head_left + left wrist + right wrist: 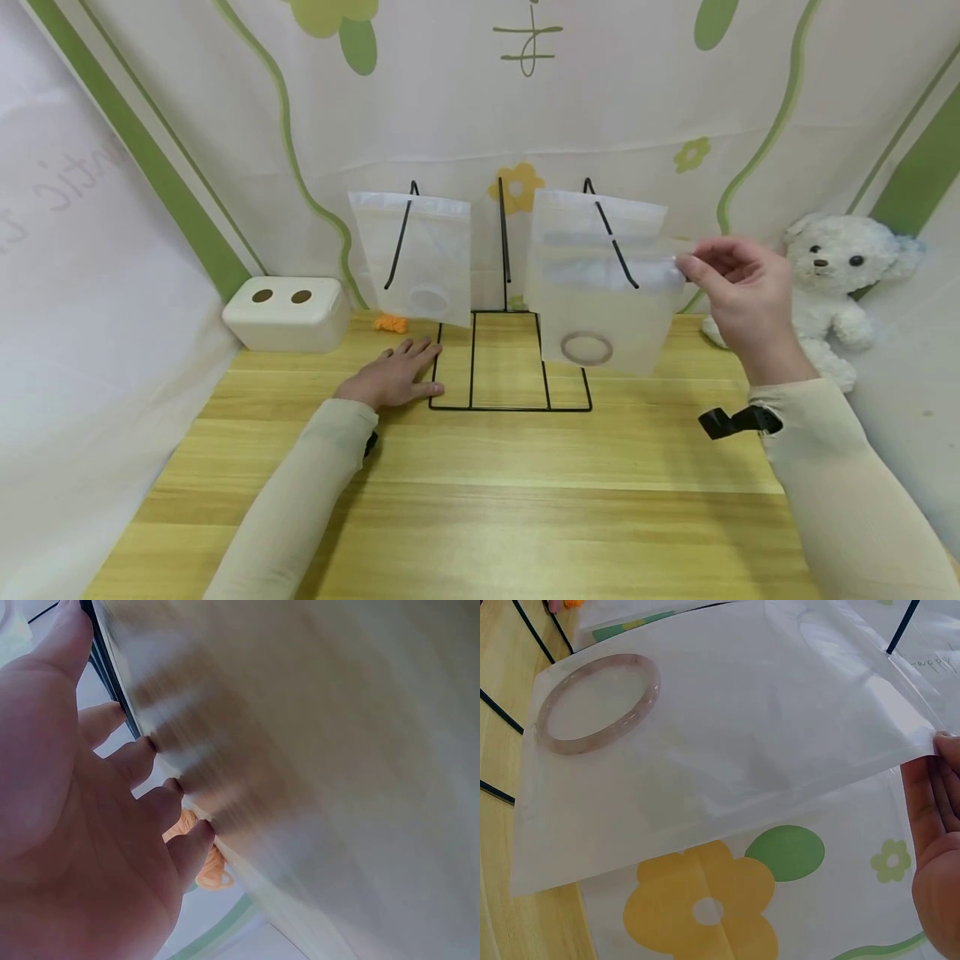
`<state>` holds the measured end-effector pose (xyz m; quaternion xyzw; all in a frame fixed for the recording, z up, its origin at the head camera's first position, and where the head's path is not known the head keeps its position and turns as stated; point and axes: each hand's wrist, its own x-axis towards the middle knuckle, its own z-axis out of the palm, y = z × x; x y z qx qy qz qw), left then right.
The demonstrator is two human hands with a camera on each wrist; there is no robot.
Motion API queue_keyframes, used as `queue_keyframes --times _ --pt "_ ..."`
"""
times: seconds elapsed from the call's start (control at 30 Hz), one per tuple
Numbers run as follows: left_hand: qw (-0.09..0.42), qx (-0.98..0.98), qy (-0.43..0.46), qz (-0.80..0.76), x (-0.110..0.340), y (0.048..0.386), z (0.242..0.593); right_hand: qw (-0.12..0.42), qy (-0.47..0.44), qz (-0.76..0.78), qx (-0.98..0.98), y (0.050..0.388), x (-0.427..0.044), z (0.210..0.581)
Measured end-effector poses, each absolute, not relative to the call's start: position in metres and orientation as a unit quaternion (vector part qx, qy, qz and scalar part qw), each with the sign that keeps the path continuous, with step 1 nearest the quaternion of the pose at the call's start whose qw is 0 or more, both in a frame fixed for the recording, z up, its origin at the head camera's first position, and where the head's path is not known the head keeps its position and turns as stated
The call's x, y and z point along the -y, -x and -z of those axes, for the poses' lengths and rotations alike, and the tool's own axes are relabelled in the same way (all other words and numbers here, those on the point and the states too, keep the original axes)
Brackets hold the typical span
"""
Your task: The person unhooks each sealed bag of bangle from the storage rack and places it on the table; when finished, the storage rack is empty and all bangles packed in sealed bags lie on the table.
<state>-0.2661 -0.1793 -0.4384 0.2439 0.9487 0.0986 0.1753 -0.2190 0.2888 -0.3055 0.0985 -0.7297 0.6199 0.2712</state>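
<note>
A black wire rack stands on the table with bags hanging from its prongs. My right hand pinches the upper right corner of the front translucent bag on the right prong; a pinkish bangle lies inside it. Behind that bag hangs at least one more. On the left prong hangs another bag with a pale ring in it. My left hand rests with spread fingers at the rack base's left edge; the left wrist view shows its fingertips on the wood.
A white box with two round holes stands at the back left. Beside it lies a small orange item. A white teddy bear sits at the back right, behind my right hand. A printed curtain hangs behind the table.
</note>
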Motion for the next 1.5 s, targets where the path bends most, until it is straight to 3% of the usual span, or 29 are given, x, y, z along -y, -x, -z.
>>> queue_keyframes --times 0.7,1.5 --pt "0.173 -0.948 -0.248 -0.099 0.180 0.267 0.440 0.304 -0.118 -0.636 0.699 0.195 -0.289 0.314" --pt "0.181 -0.948 -0.241 -0.100 0.179 0.266 0.438 0.303 -0.159 -0.690 0.637 0.172 -0.292 0.318"
